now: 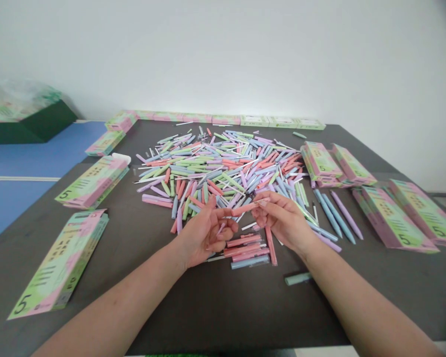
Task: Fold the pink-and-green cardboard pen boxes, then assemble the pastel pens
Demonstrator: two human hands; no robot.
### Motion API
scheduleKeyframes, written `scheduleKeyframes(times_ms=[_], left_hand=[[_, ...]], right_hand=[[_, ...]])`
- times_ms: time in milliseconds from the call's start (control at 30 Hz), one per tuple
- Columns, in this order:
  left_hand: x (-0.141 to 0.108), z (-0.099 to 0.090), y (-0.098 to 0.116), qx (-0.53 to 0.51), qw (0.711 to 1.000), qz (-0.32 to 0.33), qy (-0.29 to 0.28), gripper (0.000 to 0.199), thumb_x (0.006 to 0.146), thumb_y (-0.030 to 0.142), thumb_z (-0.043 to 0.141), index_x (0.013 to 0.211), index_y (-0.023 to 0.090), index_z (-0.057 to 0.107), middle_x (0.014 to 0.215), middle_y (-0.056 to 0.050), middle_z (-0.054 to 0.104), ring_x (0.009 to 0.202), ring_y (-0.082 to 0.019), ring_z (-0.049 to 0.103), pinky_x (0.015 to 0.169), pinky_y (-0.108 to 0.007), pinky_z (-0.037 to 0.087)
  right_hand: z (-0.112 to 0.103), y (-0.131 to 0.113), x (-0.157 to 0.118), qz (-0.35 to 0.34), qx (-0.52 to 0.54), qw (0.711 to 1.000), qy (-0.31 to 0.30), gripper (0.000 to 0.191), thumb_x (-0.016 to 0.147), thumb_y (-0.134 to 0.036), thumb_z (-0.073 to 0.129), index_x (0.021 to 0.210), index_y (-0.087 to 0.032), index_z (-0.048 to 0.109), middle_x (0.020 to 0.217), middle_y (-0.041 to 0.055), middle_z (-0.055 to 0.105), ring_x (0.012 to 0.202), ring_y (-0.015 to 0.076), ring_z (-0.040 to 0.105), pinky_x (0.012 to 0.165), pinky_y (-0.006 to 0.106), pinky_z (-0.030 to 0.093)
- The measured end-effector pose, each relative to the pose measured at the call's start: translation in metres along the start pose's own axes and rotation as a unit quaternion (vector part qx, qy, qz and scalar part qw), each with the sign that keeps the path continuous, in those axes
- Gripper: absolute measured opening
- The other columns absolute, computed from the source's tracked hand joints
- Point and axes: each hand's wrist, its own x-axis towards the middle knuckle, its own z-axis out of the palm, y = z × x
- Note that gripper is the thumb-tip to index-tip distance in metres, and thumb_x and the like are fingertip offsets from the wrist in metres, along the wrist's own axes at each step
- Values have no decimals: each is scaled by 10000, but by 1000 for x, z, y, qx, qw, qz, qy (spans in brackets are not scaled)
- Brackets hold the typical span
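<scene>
A pink plastic pen (250,207) lies crosswise between my hands. My left hand (206,233) pinches its near end, and my right hand (282,220) grips its far end with the fingertips. Both hands hover in front of a large heap of pastel pens and pen parts (215,168) in pink, green, lilac and blue. Below my hands lies a small group of pink pens with one blue pen (250,262). Several blue pens (333,214) rest to the right of my right hand, and a green pen cap (298,278) lies nearer the table edge.
The heap sits on a dark grey table (208,307). Pink-and-green pen boxes (61,265) line its left side, back and right side. Beyond the left edge, a dark green box (29,124) stands on a blue surface (48,146). A white wall rises behind.
</scene>
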Motion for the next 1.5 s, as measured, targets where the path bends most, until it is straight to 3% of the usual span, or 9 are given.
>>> scheduleKeyframes(times_ms=[200, 467, 600, 733, 833, 1000, 1100, 1233, 1500], left_hand=[[3, 0, -4, -22, 1000, 17, 5, 617, 940, 612, 239, 1003, 106, 587, 876, -150, 670, 762, -187, 666, 600, -268, 569], [5, -3, -4, -23, 999, 28, 10, 530, 946, 567, 320, 999, 117, 594, 939, -128, 665, 861, -205, 677, 664, -300, 587], [6, -5, -4, 4, 998, 61, 14, 178, 884, 268, 544, 985, 133, 599, 926, -85, 658, 852, -171, 669, 656, -258, 572], [8, -12, -8, 132, 981, 138, 29, 143, 780, 119, 599, 919, 153, 615, 744, 1, 604, 480, -55, 499, 384, -148, 351], [9, -17, -9, 346, 904, 237, 82, 158, 884, 220, 487, 915, 173, 634, 677, 21, 550, 421, -60, 388, 385, -175, 303], [11, -26, -8, 712, 554, 405, 148, 274, 879, 95, 417, 1018, 172, 640, 979, -81, 641, 914, -216, 599, 830, -358, 493], [15, -28, -8, 781, 454, 407, 139, 267, 886, 84, 424, 1037, 155, 632, 978, -93, 628, 935, -235, 583, 870, -382, 483], [17, -30, -10, 805, 422, 400, 118, 249, 903, 89, 422, 1026, 151, 630, 986, -99, 606, 917, -231, 572, 858, -385, 483], [17, -32, -12, 780, 450, 421, 111, 227, 945, 147, 404, 1029, 147, 615, 1004, -98, 606, 942, -226, 569, 882, -384, 471]], right_hand=[[2, -1, 0, -11, -15, 1000, 3, 161, 781, -324, 713, 843, -184, 662, 635, -7, 637, 491, 85, 504, 466, 207, 425], [-1, 1, 0, -22, -48, 999, 2, 182, 772, -331, 721, 849, -184, 648, 638, -21, 602, 493, 80, 485, 470, 208, 413], [0, 1, -2, -84, -145, 986, 20, 211, 749, -327, 759, 859, -196, 635, 653, -35, 565, 524, 89, 483, 481, 217, 424], [0, 0, -1, -113, -172, 978, 42, 210, 779, -356, 731, 871, -198, 628, 617, -44, 537, 503, 88, 446, 460, 215, 393], [-5, 2, 1, -122, -153, 980, 43, 210, 813, -375, 696, 908, -204, 621, 618, -40, 557, 484, 89, 443, 442, 213, 368], [-10, 7, 3, -113, -147, 982, 42, 206, 816, -376, 695, 910, -206, 626, 634, -36, 581, 469, 86, 444, 434, 212, 363], [-9, 6, 3, -119, -140, 982, 39, 179, 834, -364, 682, 900, -208, 622, 633, -40, 578, 462, 81, 440, 430, 209, 350], [-2, -2, 0, -152, -178, 970, 66, 201, 826, -386, 692, 857, -206, 610, 608, -45, 559, 466, 82, 439, 439, 212, 351], [-2, -7, -1, -149, -211, 963, 75, 245, 857, -416, 651, 772, -196, 586, 571, -49, 543, 442, 72, 443, 426, 207, 346]])
